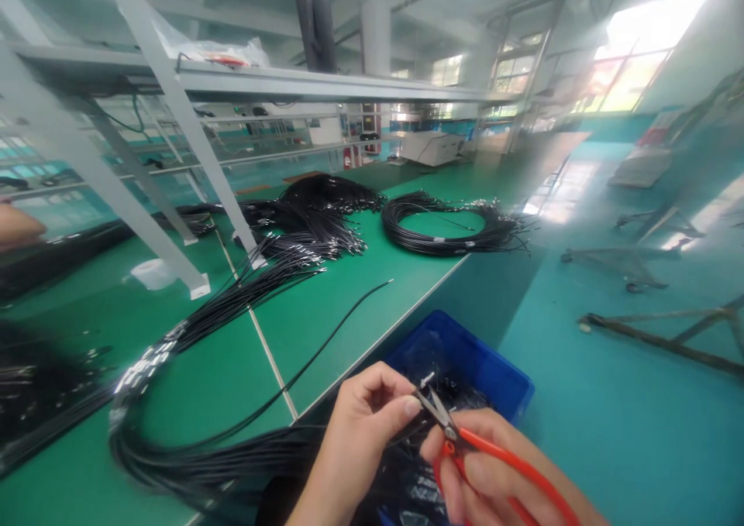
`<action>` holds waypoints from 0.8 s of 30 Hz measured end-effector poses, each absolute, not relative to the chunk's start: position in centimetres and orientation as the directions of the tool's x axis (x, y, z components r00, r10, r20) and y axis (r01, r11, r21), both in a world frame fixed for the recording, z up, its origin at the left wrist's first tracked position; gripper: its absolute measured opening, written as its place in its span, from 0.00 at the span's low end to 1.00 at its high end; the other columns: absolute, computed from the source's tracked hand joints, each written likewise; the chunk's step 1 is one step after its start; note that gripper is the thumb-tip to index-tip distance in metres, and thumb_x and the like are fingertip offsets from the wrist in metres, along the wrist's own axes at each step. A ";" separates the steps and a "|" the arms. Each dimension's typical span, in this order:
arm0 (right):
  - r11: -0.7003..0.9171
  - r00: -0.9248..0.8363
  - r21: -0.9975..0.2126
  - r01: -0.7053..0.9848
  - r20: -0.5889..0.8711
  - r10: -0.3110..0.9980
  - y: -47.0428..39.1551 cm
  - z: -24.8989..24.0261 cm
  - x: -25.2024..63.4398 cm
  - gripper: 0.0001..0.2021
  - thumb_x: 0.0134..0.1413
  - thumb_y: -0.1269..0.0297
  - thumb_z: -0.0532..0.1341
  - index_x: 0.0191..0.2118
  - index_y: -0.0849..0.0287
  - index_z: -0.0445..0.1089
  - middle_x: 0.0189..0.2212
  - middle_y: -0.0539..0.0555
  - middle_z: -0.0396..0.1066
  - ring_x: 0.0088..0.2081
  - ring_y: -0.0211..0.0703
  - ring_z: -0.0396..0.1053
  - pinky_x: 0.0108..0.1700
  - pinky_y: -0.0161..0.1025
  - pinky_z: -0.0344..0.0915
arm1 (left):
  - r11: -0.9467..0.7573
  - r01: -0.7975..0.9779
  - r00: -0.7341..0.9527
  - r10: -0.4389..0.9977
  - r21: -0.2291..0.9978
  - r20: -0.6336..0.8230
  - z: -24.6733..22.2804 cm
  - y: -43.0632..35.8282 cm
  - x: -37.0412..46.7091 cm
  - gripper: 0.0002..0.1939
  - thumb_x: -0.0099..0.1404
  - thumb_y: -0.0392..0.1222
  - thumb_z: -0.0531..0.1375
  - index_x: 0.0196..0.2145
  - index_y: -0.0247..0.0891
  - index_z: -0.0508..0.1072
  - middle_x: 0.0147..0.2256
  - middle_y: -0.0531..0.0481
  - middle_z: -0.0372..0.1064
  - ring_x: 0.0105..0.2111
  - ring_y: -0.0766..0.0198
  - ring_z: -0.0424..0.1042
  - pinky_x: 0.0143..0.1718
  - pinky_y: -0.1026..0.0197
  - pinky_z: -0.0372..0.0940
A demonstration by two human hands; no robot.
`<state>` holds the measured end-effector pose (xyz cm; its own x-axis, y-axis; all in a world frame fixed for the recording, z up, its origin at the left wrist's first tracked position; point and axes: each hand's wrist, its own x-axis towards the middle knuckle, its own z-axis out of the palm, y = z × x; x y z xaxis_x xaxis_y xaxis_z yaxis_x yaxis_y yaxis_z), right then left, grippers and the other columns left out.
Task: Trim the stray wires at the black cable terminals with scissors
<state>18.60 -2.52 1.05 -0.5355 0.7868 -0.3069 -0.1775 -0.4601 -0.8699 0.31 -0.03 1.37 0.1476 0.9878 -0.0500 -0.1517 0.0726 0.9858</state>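
Note:
My left hand (372,414) pinches a thin black cable (415,391) close to its end, with thumb and forefinger closed on it. In my right hand (488,456) are red-handled scissors (449,431). Their slightly parted blades point up and left, right beside the fingertips of my left hand; whether they touch the cable cannot be made out. A thick bundle of black cables (232,452) curves over the green table to the left of my hands. One single cable (342,321) lies apart from it, its tip on the table.
Below my hands a blue bin (482,355) holds clear plastic and dark bits. A coiled cable ring (430,243) and more cable bundles (325,193) lie farther along the green table (372,301). White shelf posts (191,146) rise at left. Another person's hand (20,224) shows at the left edge.

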 end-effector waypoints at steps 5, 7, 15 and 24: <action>-0.454 -0.568 -0.874 -0.173 -0.289 0.771 -2.2 0.3 18.1 0.17 0.54 0.56 0.57 0.45 0.64 0.63 0.27 0.57 0.72 0.19 0.33 0.56 0.25 0.35 0.52 | 0.061 -0.180 0.153 0.988 0.982 -0.033 1.4 -0.1 0.2 0.09 0.54 0.41 0.65 0.24 0.34 0.70 0.21 0.55 0.62 0.22 0.71 0.57 0.24 0.69 0.53; -0.443 -0.571 -0.875 -0.194 -0.266 0.777 -2.3 0.4 18.1 0.18 0.55 0.55 0.56 0.45 0.64 0.62 0.28 0.57 0.72 0.19 0.32 0.54 0.24 0.34 0.50 | 0.058 -0.185 0.156 0.987 0.981 -0.029 1.4 -0.1 0.2 0.08 0.54 0.40 0.65 0.24 0.34 0.70 0.21 0.55 0.62 0.23 0.71 0.57 0.25 0.69 0.54; -0.441 -0.591 -0.876 -0.198 -0.252 0.766 -2.3 0.4 18.4 0.18 0.56 0.54 0.58 0.47 0.61 0.62 0.28 0.55 0.71 0.18 0.29 0.52 0.20 0.31 0.44 | 0.009 -0.171 0.148 0.989 0.985 0.017 1.1 -0.1 0.2 0.08 0.55 0.39 0.64 0.24 0.34 0.70 0.22 0.55 0.63 0.24 0.70 0.59 0.26 0.69 0.55; -0.315 -0.563 -0.949 -0.030 -0.245 0.789 -0.9 0.5 17.6 0.18 0.41 0.53 0.67 0.34 0.62 0.68 0.16 0.42 0.57 0.17 0.28 0.52 0.21 0.29 0.49 | 0.000 -0.122 0.132 0.991 0.992 0.016 0.5 0.0 -0.2 0.08 0.55 0.41 0.65 0.25 0.34 0.71 0.22 0.56 0.61 0.24 0.70 0.57 0.26 0.70 0.54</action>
